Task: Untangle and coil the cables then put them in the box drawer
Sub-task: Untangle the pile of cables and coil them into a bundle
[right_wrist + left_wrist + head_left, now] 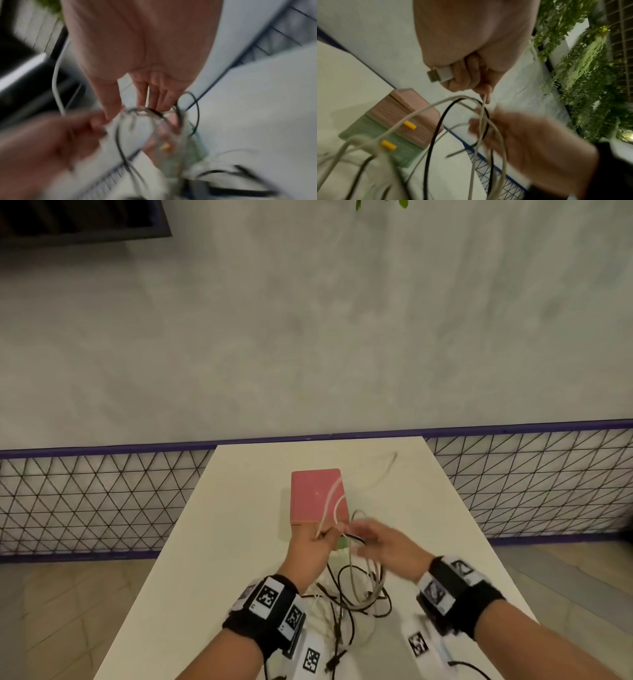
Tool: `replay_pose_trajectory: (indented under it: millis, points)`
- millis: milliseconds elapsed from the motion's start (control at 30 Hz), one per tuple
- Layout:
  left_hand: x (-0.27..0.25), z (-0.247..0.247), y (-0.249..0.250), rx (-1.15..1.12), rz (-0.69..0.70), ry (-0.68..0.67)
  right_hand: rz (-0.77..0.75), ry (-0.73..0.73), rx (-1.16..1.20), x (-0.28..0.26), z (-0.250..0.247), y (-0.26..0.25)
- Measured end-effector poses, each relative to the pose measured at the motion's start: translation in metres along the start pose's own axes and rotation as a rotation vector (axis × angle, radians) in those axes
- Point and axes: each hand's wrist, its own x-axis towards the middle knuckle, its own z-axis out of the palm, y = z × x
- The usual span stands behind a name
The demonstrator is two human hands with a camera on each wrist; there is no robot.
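From the head view, the box [317, 496] sat on the tabletop [212, 542], cables [356, 594] tangled before it. Left wrist: left hand [471, 54] clenched a white cable [479, 135]. Right wrist: right hand [137, 54] blurred, fingers hooking loops.

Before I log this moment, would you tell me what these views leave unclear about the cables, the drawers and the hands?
- Right hand: right wrist view is motion-blurred, so its hold on the cable loops is unclear.
- Box drawers: head view shows mainly the pink box top; the hands cover the front.
- White cable: its far end leaves the left wrist frame; the left hand grips the USB plug.
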Motion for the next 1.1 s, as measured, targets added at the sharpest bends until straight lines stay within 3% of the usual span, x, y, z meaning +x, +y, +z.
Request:
replay_pose_trajectory:
  millis: [67, 133, 300, 400, 467, 533, 633, 700, 733, 833, 900, 1033, 1100]
  points:
    - [0.002, -0.002, 0.003, 0.019, -0.023, -0.055, 0.056, -0.057, -0.361, -0.002, 0.013, 0.031]
    - [0.003, -0.003, 0.007, 0.001, -0.054, -0.013, 0.146, -0.016, -0.308, -0.002, 0.023, 0.052]
    - [0.003, -0.018, 0.033, -0.352, -0.079, 0.325, 0.377, 0.032, -0.038, -0.011, 0.017, 0.072]
    - [0.012, -0.040, 0.043, -0.373, -0.003, 0.402, 0.560, 0.039, -0.189, -0.016, 0.013, 0.109]
    - [0.015, -0.044, 0.044, -0.294, 0.014, 0.322, 0.580, 0.042, -0.363, -0.015, 0.010, 0.117]
    - [0.011, -0.037, 0.041, -0.183, -0.014, 0.195, 0.475, 0.126, -0.437, -0.010, 0.009, 0.104]
    - [0.006, -0.020, 0.035, -0.092, -0.026, 0.035, 0.125, 0.387, -0.330, 0.000, 0.014, 0.055]
    - [0.004, -0.011, 0.039, -0.115, -0.009, -0.035, -0.100, 0.357, -0.386, 0.009, 0.025, 0.026]
    - [0.003, -0.008, 0.043, -0.137, 0.017, -0.043, -0.136, 0.300, -0.389, 0.012, 0.033, 0.016]
    - [0.002, -0.007, 0.059, -0.176, 0.121, 0.030, -0.013, 0.143, -0.350, 0.012, 0.047, 0.015]
    - [0.000, -0.010, 0.057, -0.174, 0.135, 0.007, 0.087, 0.128, -0.378, 0.009, 0.046, 0.023]
    - [-0.015, -0.006, 0.018, -0.143, 0.055, -0.118, 0.063, 0.319, -0.289, 0.007, 0.040, 0.010]
    - [-0.017, -0.004, -0.004, -0.084, 0.057, -0.088, 0.027, 0.333, -0.244, 0.008, 0.037, -0.005]
